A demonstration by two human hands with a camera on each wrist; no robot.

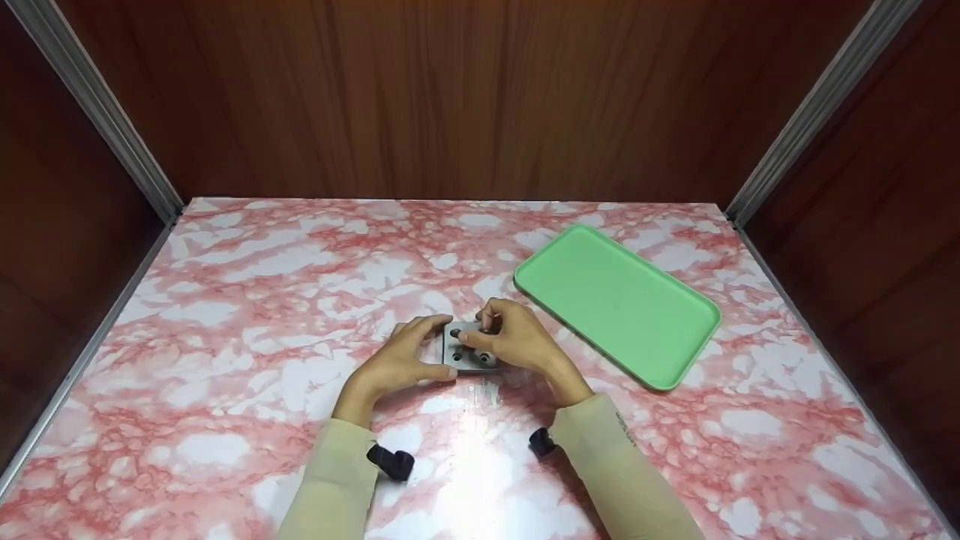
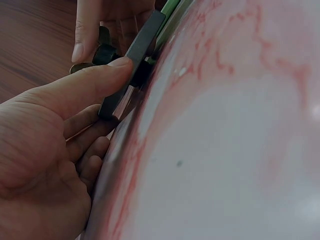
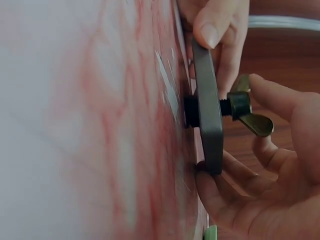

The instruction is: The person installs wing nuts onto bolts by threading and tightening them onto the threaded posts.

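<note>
A small grey metal plate (image 1: 471,365) with several holes lies near the middle of the table, between both hands. My left hand (image 1: 397,358) grips its left side, thumb at the near edge and fingers at the far edge. A brass-coloured wing nut (image 3: 257,124) sits on a black threaded bolt (image 3: 225,107) that goes through the plate, its dark head (image 3: 191,111) below. My right hand (image 1: 523,339) holds the wing nut from above, a fingertip against one wing. Other right-hand fingers rest by the plate's edge in the right wrist view, and this hand partly hides the nut in the head view.
A light green tray (image 1: 619,304) lies at an angle to the right, beyond the right hand. The table (image 1: 247,300) has a red and white marbled surface. Brown wood panels (image 1: 480,97) stand at the back and both sides, with metal frame strips (image 1: 97,112) in the corners.
</note>
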